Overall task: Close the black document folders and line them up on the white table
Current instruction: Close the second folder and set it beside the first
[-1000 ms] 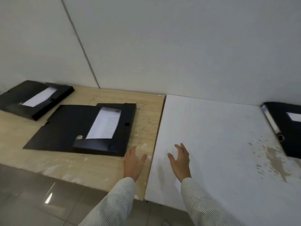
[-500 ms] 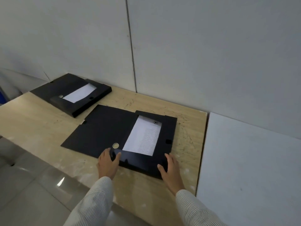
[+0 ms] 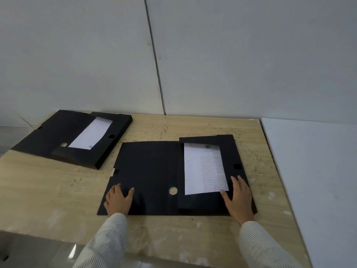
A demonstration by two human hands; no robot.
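The left hand [image 3: 118, 198] is laid flat, fingers spread, on the opened cover flap of the nearer black box folder [image 3: 154, 176], gripping nothing. The right hand [image 3: 239, 198] is pressed open-palmed on the folder's tray beside a printed sheet [image 3: 204, 169], apparently so the tray is steadied while the flap is readied for closing. Two open folders are counted on the wooden counter [image 3: 48, 190], the second box folder [image 3: 73, 138] lying well apart at far left. One sheet is seen in each. The white table [image 3: 318, 171] is seen at right, with no folder in view on it.
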